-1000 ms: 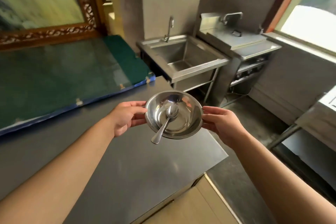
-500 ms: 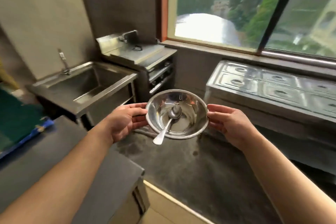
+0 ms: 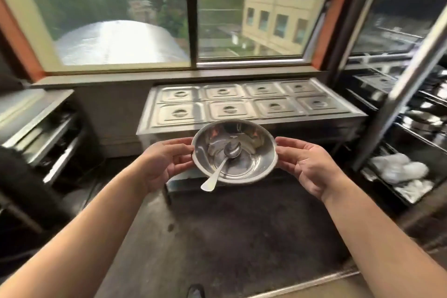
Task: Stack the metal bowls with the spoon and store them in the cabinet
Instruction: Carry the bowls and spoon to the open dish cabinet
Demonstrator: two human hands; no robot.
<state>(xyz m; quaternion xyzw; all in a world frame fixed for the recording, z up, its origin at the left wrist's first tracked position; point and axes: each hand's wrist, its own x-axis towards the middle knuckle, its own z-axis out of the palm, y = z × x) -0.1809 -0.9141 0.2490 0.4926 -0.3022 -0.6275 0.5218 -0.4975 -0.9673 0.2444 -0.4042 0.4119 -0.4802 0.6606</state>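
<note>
Carry step: left hand (image 3: 167, 162) and right hand (image 3: 307, 164) grip bowl stack (image 3: 256, 152) rim at 9 and 3 o'clock, spoon (image 3: 223, 164) inside; next, level transfer toward cabinet (image 3: 411, 94) at 3 o'clock.

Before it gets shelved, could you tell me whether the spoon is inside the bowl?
Inside: the spoon lies in the bowl, handle over the rim.
</note>
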